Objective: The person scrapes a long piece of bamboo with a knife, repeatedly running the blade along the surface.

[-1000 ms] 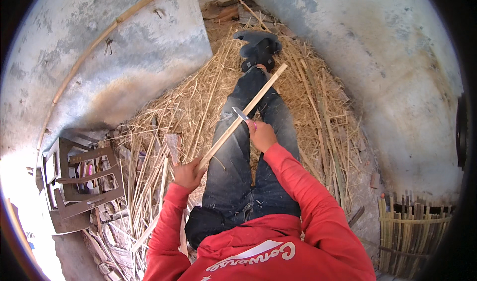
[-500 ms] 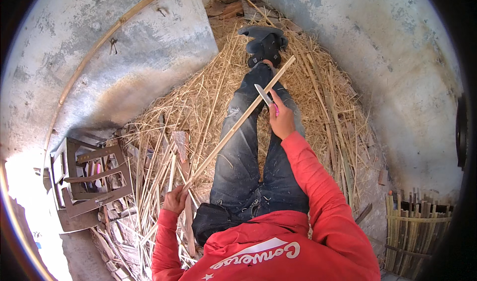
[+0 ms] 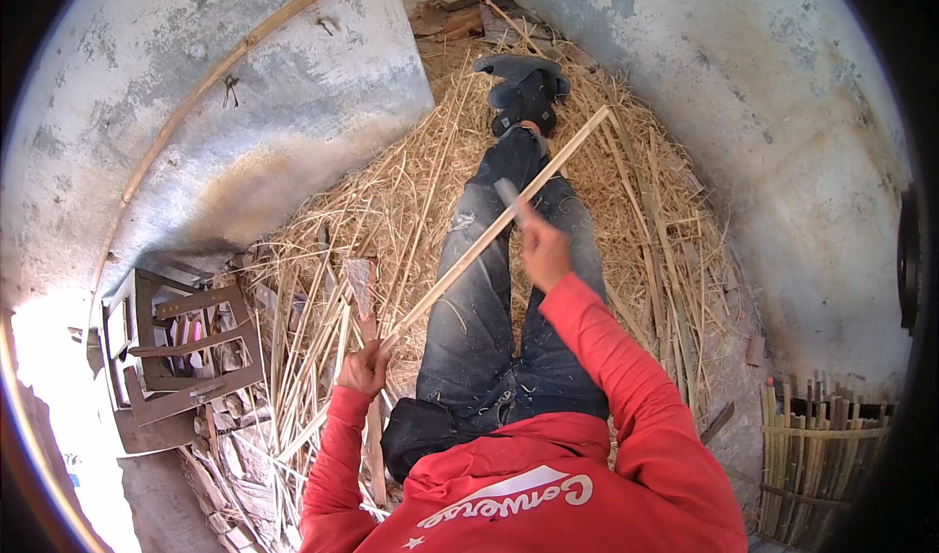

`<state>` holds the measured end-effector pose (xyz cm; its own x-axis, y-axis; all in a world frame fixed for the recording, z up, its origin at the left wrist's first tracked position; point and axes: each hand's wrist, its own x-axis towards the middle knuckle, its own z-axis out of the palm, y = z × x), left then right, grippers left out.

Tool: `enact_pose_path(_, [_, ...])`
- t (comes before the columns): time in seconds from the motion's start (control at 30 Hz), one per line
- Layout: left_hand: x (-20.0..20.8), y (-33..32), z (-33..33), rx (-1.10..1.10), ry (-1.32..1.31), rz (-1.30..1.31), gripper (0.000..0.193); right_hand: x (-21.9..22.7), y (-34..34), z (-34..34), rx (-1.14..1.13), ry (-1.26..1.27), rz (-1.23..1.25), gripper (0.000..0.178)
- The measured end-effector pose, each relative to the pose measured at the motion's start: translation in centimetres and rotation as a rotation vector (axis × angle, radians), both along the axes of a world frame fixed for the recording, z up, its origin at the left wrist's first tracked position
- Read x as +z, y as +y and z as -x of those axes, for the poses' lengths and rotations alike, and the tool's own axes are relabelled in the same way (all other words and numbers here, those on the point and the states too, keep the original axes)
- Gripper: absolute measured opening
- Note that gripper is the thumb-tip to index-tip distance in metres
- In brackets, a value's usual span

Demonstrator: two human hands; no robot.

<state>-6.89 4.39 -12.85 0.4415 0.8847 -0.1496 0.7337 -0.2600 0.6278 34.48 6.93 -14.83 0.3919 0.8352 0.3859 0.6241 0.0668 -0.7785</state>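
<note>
A long pale strip of split bamboo or wood (image 3: 460, 271) slants across my outstretched legs, its far end up at the right over the shavings. My left hand (image 3: 364, 367) is closed round its near end, beside my left hip. My right hand (image 3: 544, 250) grips a knife (image 3: 507, 192) against the strip, above my knees. Motion blurs the blade, and my fingers hide its handle. My jeans (image 3: 460, 333) lie under the strip, flecked with shavings.
Curly shavings (image 3: 460, 162) cover the floor round my legs. Loose strips (image 3: 303, 357) lie at my left, near a broken wooden frame (image 3: 196, 353). A slatted basket (image 3: 822, 460) stands at the lower right. Walls (image 3: 743, 142) rise on both sides; a bent pole (image 3: 176, 132) leans at left.
My right hand has drawn the knife a little down and back toward me along the strip. My left hand and the strip have shifted slightly up and to the right.
</note>
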Motion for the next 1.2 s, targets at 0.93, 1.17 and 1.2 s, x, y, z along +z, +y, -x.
enact_pose_path(0.93, [0.5, 2.5, -11.6, 0.03, 0.023, -0.315, 0.02, 0.1, -2.1, 3.7, 0.268, 0.034, 0.174, 0.041])
enact_pose_path(1.17, [0.5, 2.8, -11.5, 0.011, 0.042, -0.276, 0.019, 1.9, -0.3, 1.0, -0.025, 0.16, 0.218, 0.045])
enact_pose_path(1.2, [0.0, 2.7, -11.4, 0.015, 0.039, -0.298, 0.019, 1.9, -1.1, 1.9, 0.137, 0.115, 0.236, 0.043])
